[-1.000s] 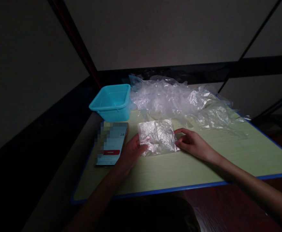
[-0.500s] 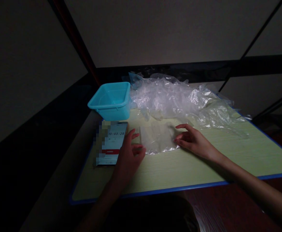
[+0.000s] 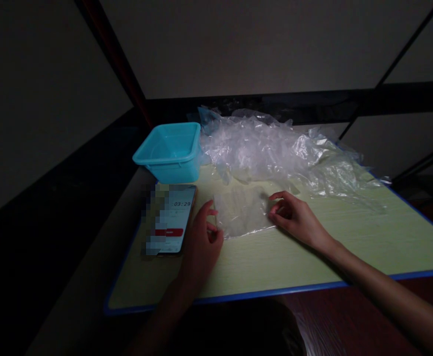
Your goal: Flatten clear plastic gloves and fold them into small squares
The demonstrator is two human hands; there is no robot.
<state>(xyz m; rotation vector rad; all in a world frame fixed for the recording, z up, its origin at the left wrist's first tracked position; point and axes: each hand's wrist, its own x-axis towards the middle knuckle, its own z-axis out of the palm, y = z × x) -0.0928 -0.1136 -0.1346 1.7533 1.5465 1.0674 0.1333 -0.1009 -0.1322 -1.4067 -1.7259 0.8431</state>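
Note:
A folded clear plastic bag (image 3: 241,212) lies flat on the pale green table (image 3: 276,262). My left hand (image 3: 201,242) rests at the bag's left edge with fingers loosely curled, fingertips touching the plastic. My right hand (image 3: 294,217) sits at the bag's right edge, its fingers bent and pinching or pressing that edge. Neither hand has lifted the bag off the table.
A turquoise plastic tub (image 3: 172,151) stands at the back left. A phone (image 3: 170,217) with a lit timer screen lies left of my left hand. A heap of crumpled clear plastic bags (image 3: 283,153) fills the back of the table. The blue table edge (image 3: 238,296) runs in front.
The bag, bright and crinkled a second ago, now lies flatter and duller. My left hand let go of its left side, drew back and lifted its fingers. The right hand stayed put.

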